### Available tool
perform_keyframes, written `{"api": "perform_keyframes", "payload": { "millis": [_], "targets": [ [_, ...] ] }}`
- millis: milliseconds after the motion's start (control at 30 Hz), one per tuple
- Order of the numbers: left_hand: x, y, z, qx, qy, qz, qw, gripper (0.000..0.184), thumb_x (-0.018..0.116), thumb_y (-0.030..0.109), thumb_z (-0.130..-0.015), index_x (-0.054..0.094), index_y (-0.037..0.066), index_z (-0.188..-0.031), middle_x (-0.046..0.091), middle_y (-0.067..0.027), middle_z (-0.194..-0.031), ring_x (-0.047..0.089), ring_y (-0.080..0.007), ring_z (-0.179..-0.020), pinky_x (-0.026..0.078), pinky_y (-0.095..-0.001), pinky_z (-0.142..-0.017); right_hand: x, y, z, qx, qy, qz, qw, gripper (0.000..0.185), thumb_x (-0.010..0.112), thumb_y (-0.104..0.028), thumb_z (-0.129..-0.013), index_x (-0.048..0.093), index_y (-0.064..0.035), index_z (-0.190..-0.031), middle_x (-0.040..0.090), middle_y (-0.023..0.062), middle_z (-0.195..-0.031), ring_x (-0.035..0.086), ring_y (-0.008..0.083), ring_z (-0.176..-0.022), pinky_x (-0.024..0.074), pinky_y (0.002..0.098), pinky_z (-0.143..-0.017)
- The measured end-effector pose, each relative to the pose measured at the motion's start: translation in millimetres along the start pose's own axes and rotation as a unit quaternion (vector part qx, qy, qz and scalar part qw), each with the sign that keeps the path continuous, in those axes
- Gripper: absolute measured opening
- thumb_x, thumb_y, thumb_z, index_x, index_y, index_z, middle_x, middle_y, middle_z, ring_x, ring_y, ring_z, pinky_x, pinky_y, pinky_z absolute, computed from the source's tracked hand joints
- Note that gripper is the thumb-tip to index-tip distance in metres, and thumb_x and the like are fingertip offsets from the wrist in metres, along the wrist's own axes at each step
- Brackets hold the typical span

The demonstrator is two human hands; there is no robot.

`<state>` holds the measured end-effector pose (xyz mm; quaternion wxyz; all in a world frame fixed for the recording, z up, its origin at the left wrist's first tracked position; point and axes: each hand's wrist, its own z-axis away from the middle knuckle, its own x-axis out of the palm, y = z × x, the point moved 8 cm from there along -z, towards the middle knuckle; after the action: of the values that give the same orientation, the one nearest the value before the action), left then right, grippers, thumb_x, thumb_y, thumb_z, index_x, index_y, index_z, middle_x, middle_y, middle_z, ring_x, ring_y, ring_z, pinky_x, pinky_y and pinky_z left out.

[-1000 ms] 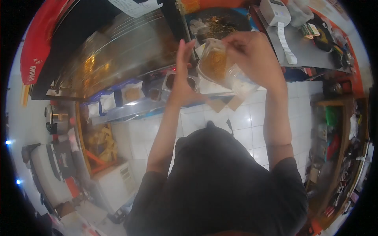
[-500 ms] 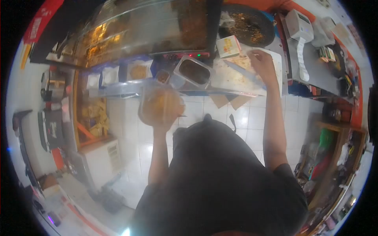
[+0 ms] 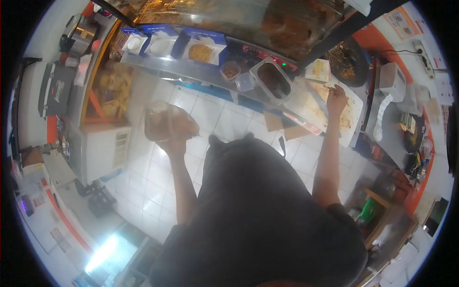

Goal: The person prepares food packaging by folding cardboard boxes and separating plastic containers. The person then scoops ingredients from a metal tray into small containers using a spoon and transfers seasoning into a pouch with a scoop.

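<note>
My left hand (image 3: 173,146) is closed under a clear plastic container or bag (image 3: 167,122) with brownish contents, held out over the floor on the left. The plastic is hazy, so its exact kind is unclear. Over the white cutting board (image 3: 353,125) on the right, my right hand (image 3: 337,100) has its fingers curled together; what they pinch, if anything, is too small to make out. Beside that hand a long-bladed knife (image 3: 317,97) lies on the board among food scraps. A small printed carton (image 3: 318,70) stands at the board's far edge.
A metal tub of dark food (image 3: 272,80) and small plastic tubs (image 3: 230,71) stand along the counter. Left of them are blue-and-white boxes (image 3: 204,48). A large dark pan (image 3: 351,62) sits behind the board, and a glass display case (image 3: 224,19) rises at the back.
The view has turned, shifting the counter. My left hand and the plastic container now appear farther left, away from the counter's edge. My right hand stays over the board.
</note>
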<state>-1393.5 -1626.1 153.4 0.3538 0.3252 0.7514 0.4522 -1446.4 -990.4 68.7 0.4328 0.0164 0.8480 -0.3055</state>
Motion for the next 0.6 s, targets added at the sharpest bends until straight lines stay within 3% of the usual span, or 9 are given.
{"api": "perform_keyframes", "payload": {
  "millis": [67, 167, 300, 367, 400, 467, 533, 600],
  "targets": [
    [-13, -4, 2, 0.023, 0.022, -0.037, 0.999, 0.090, 0.086, 0.041, -0.067, 0.047, 0.002, -0.137, 0.057, -0.0093, -0.125, 0.060, -0.0220, -0.108, 0.051, -0.0367, -0.092, -3, -43, 23, 0.074, -0.095, -0.170, 0.978, 0.026, 0.068, -0.021, -0.089, 0.069, -0.0021, -0.106, 0.073, 0.0122, -0.087, 0.071, 0.0223, -0.077, 0.0541, 0.0360, -0.069],
    [-25, -14, -5, 0.052, 0.009, -0.086, 0.995, 0.092, 0.087, 0.037, -0.064, 0.046, 0.002, -0.139, 0.059, -0.0099, -0.121, 0.060, -0.0233, -0.109, 0.049, -0.0368, -0.092, -4, -107, 55, 0.057, -0.181, -0.125, 0.974, 0.016, 0.064, -0.017, -0.093, 0.068, -0.0051, -0.102, 0.071, 0.0094, -0.083, 0.069, 0.0175, -0.065, 0.0515, 0.0294, -0.063],
    [-36, -15, -12, 0.024, 0.018, -0.021, 0.999, 0.080, 0.086, 0.033, -0.064, 0.054, 0.003, -0.131, 0.061, -0.0089, -0.115, 0.060, -0.0237, -0.107, 0.049, -0.0361, -0.090, -3, -149, 81, 0.062, -0.211, -0.236, 0.947, 0.018, 0.068, -0.018, -0.092, 0.067, 0.0002, -0.094, 0.066, 0.0073, -0.073, 0.062, 0.0112, -0.061, 0.0481, 0.0258, -0.054],
    [-43, -9, -16, 0.061, 0.007, -0.016, 0.998, 0.068, 0.085, 0.030, -0.065, 0.060, 0.003, -0.122, 0.063, -0.0083, -0.112, 0.061, -0.0239, -0.103, 0.049, -0.0358, -0.089, 9, -172, 105, 0.105, -0.374, -0.313, 0.867, 0.015, 0.066, -0.014, -0.092, 0.066, 0.0004, -0.090, 0.066, 0.0053, -0.072, 0.062, 0.0103, -0.058, 0.0471, 0.0250, -0.050],
    [-47, -5, -17, 0.071, 0.004, -0.015, 0.997, 0.063, 0.085, 0.029, -0.066, 0.063, 0.003, -0.119, 0.063, -0.0080, -0.111, 0.062, -0.0239, -0.102, 0.049, -0.0357, -0.089, 7, -179, 111, 0.106, -0.378, -0.310, 0.866, 0.015, 0.066, -0.014, -0.092, 0.066, 0.0004, -0.090, 0.066, 0.0053, -0.072, 0.062, 0.0103, -0.058, 0.0471, 0.0250, -0.050],
    [-52, -12, -21, -0.019, -0.021, 0.006, 1.000, 0.049, 0.083, 0.027, -0.067, 0.068, 0.004, -0.107, 0.063, -0.0068, -0.109, 0.062, -0.0242, -0.100, 0.049, -0.0353, -0.088, 22, -196, 152, 0.065, -0.573, -0.170, 0.799, 0.014, 0.064, -0.013, -0.092, 0.065, 0.0004, -0.088, 0.065, 0.0046, -0.071, 0.062, 0.0104, -0.056, 0.0461, 0.0260, -0.047],
    [-61, -9, -28, 0.008, -0.031, -0.008, 0.999, 0.049, 0.083, 0.026, -0.068, 0.067, 0.005, -0.109, 0.063, -0.0071, -0.108, 0.061, -0.0247, -0.100, 0.049, -0.0357, -0.087, 31, -204, 186, 0.020, -0.604, -0.152, 0.782, 0.016, 0.064, -0.015, -0.092, 0.066, 0.0008, -0.090, 0.067, 0.0063, -0.072, 0.064, 0.0123, -0.054, 0.0477, 0.0274, -0.047],
    [-70, -18, -32, 0.036, -0.041, -0.020, 0.998, 0.050, 0.083, 0.025, -0.068, 0.066, 0.006, -0.110, 0.063, -0.0074, -0.107, 0.061, -0.0251, -0.101, 0.049, -0.0360, -0.087, 48, -207, 227, 0.106, -0.658, -0.197, 0.719, 0.020, 0.064, -0.018, -0.091, 0.067, 0.0014, -0.091, 0.069, 0.0105, -0.076, 0.066, 0.0153, -0.054, 0.0498, 0.0293, -0.047]
  ]
}}
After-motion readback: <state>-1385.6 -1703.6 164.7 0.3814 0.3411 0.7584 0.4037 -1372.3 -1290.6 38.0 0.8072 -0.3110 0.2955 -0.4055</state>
